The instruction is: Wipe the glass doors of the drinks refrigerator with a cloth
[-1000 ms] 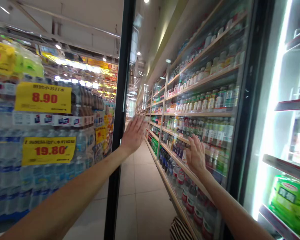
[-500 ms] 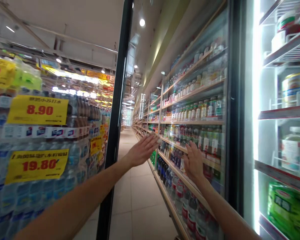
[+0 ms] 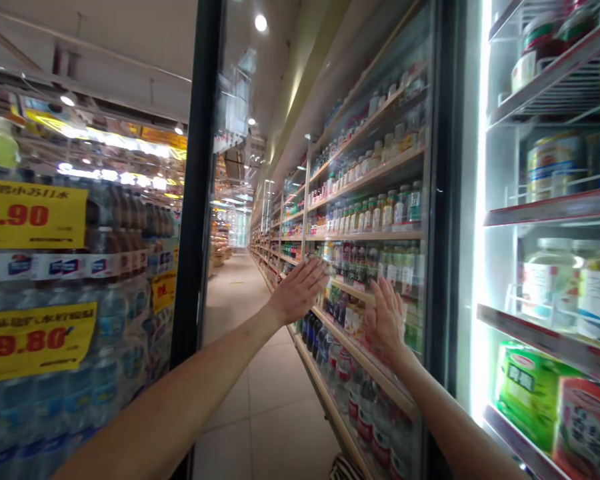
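A glass cooler door [image 3: 440, 200] with a black frame stands swung open in front of me, with shelves of bottles showing in its pane. Against or just before the glass, near its middle, is my left hand [image 3: 300, 290], palm forward, fingers stretched out and holding nothing. My right hand [image 3: 386, 320] is raised to the right of it, fingers up and spread, also bare. Whether the palms touch the pane is hard to tell. Both forearms reach up from the bottom of the view.
Right of the door, the lit cooler's shelves [image 3: 550, 210] hold jars, cans, bottles and a green package [image 3: 527, 393]. On the left stand stacked bottle packs [image 3: 80, 360] with yellow price signs [image 3: 35, 340]. A tiled floor [image 3: 275, 427] shows through the glass.
The view has turned right, so the stacked bottles, door and cooler sit further left. More of the cooler's goods show, including a red package. Both hands remain raised with fingers extended.
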`<control>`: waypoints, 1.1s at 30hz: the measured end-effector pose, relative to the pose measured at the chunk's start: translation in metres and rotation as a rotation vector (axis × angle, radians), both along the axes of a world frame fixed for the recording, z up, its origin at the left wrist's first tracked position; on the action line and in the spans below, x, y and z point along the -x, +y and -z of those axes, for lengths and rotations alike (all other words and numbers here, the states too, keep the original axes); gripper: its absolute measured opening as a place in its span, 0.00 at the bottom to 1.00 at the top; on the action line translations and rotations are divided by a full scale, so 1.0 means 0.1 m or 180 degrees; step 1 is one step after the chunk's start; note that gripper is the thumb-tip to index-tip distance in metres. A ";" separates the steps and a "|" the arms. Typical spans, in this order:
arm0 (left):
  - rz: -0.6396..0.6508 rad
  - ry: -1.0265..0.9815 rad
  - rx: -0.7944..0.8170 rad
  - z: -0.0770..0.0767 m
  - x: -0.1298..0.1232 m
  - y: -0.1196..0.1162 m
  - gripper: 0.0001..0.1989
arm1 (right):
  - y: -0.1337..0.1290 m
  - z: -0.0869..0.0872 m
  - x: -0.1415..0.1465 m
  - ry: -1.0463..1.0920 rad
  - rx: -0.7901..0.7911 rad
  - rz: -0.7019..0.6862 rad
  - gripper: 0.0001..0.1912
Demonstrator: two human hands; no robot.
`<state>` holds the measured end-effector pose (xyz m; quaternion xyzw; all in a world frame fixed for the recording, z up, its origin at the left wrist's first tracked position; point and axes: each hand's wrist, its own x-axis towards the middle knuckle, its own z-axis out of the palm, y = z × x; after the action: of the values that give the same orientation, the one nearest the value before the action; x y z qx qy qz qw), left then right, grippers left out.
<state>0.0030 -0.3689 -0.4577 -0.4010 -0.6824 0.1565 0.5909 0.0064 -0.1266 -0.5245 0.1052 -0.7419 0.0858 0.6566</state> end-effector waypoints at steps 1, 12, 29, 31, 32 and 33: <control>0.0011 -0.0033 -0.0050 0.05 0.01 0.03 0.21 | 0.02 0.01 0.00 -0.0009 0.0009 0.0002 0.26; 0.0345 -0.0385 0.0571 0.45 0.02 0.24 0.20 | 0.13 0.12 -0.02 -0.0198 0.0099 -0.0012 0.26; 0.0863 -0.0975 0.1965 1.88 -0.01 0.23 0.17 | 0.09 0.45 0.01 -0.0318 -0.0002 0.0068 0.29; 0.0959 -0.0975 0.2020 1.90 -0.01 0.16 0.17 | 0.05 0.50 0.00 -0.0335 -0.0037 0.0073 0.28; 0.0975 -0.0945 0.1958 1.82 0.00 0.14 0.17 | 0.03 0.53 -0.01 -0.0341 -0.0058 0.0067 0.28; 0.0942 -0.0894 0.1846 1.69 0.01 0.13 0.18 | 0.02 0.56 -0.01 -0.0358 -0.0064 0.0059 0.28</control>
<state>0.0023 -0.3564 -0.6264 -0.6642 -0.6186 0.1996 0.3692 0.0075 -0.1246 -0.5807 0.0999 -0.7795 0.0780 0.6135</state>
